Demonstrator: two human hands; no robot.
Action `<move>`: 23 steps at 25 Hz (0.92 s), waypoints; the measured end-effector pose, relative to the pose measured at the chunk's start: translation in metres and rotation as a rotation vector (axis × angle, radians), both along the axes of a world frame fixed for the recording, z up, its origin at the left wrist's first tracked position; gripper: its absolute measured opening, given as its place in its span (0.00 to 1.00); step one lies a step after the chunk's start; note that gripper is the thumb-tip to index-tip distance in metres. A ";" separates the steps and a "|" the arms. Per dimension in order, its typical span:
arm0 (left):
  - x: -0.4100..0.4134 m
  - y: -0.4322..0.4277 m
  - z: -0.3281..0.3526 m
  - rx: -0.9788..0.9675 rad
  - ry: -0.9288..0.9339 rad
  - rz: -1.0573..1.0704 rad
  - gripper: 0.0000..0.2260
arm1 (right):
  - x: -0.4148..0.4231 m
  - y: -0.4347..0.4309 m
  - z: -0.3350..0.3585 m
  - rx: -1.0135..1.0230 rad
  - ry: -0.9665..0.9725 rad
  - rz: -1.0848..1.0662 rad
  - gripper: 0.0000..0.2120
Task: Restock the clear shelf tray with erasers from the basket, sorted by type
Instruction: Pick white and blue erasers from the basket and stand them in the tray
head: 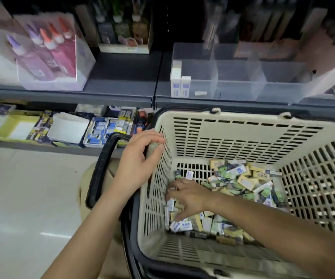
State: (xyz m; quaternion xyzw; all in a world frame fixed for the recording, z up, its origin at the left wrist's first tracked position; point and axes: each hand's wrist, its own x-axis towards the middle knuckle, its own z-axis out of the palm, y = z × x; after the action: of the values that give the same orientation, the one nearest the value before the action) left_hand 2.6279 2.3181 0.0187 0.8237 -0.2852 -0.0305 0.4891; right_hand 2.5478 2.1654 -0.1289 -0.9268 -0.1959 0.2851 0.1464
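Near and right of centre, a cream slotted basket (243, 137) with a dark rim fills the lower right of the head view, its mouth facing up toward the camera. One black handle (102, 168) hangs folded down outside its left wall. Left hand (140, 158): grips the top edge of the basket's left wall, fingers curled over the rim and into the basket, thumb on the outer side. Right hand (188, 198): reaches across from the right, down to the basket floor at its near-left corner, fingers spread wide and fairly straight, tips touching the small packs lying there. Erasers (243, 182): a loose heap of small wrapped packs, white-and-blue, yellow and green-printed, covers the basket floor from the far right round to the near left; the far-left patch of floor shows its slots.

Far side, beyond the basket's far rim: a dark shelf (122, 77) carries the clear shelf tray (239, 77), which is split by clear dividers into several compartments. Two white packs (179, 85) stand upright, side by side, against the left wall of the leftmost near compartment; a small white piece (200, 93) lies flat on that compartment's floor, just to their right. Far left on the same shelf, a clear box holds glue bottles (47, 49) with coloured caps. Below, on a lower shelf at left, lie assorted stationery packs (106, 131), blurred. Pale floor (21, 198) shows at lower left
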 end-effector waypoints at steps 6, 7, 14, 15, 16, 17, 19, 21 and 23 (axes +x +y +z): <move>0.002 0.001 -0.003 0.079 0.035 0.014 0.05 | -0.013 -0.048 -0.002 -0.166 -0.047 0.052 0.26; 0.002 0.001 -0.003 0.079 0.044 0.019 0.05 | -0.017 -0.059 -0.001 -0.200 -0.064 0.032 0.25; 0.002 0.000 -0.006 0.074 0.082 0.021 0.04 | -0.039 -0.013 -0.009 -0.019 -0.067 0.174 0.31; 0.002 0.000 -0.006 0.072 0.081 0.021 0.04 | -0.037 -0.014 -0.010 -0.035 -0.095 0.179 0.29; 0.002 0.000 -0.006 0.069 0.083 0.022 0.04 | -0.033 -0.021 -0.008 -0.053 -0.140 0.149 0.25; 0.002 0.001 -0.006 0.066 0.086 0.024 0.04 | -0.031 -0.032 -0.004 -0.079 -0.172 0.089 0.22; 0.001 0.000 -0.005 0.063 0.090 0.024 0.05 | -0.026 -0.060 0.004 -0.183 -0.189 -0.050 0.20; 0.001 -0.001 -0.005 0.075 0.094 0.021 0.05 | -0.026 -0.074 0.011 -0.289 -0.220 -0.128 0.23; 0.002 -0.001 -0.005 0.083 0.087 0.023 0.05 | -0.029 -0.057 0.010 -0.202 -0.325 -0.053 0.27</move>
State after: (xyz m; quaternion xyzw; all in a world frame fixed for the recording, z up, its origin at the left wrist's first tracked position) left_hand 2.6300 2.3171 0.0133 0.8445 -0.2527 -0.0723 0.4667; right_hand 2.5193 2.1084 -0.1184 -0.9755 -0.1627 0.1460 0.0264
